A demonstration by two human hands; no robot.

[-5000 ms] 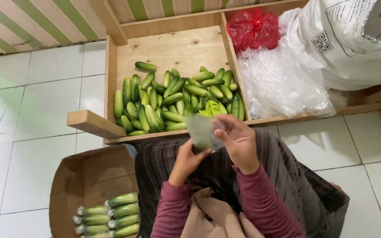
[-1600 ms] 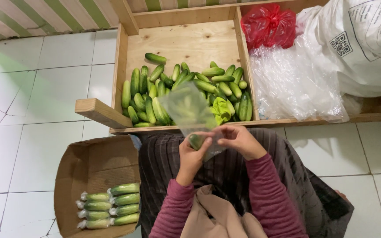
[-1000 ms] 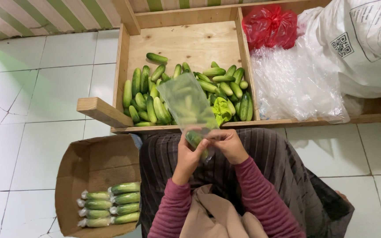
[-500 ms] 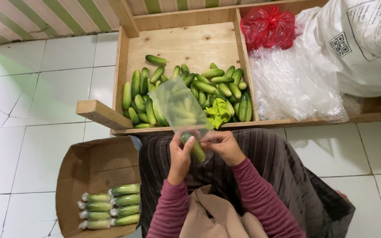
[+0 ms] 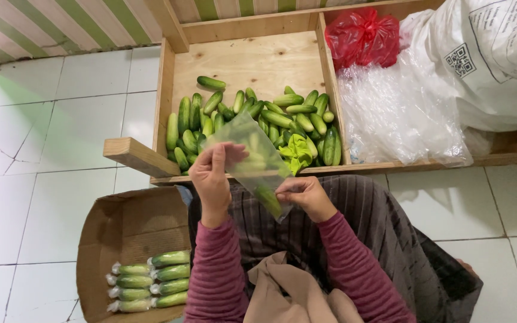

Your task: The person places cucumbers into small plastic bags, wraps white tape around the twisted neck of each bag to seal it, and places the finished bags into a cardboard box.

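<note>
White floor tiles [image 5: 61, 137]: wooden crate [image 5: 252, 60] of loose cucumbers [image 5: 282, 116]; cardboard box [image 5: 133, 221] of bagged cucumbers [image 5: 148, 281]; clear bag [image 5: 252, 155] with one cucumber [image 5: 268, 200] is pinched between left hand [image 5: 213, 176] and right hand [image 5: 306, 194], over the lap.

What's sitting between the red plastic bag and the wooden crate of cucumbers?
In the head view, only the crate's right wooden wall separates the red bag from the cucumbers. The bag rests right against that wall, above a heap of clear plastic bags.
</note>
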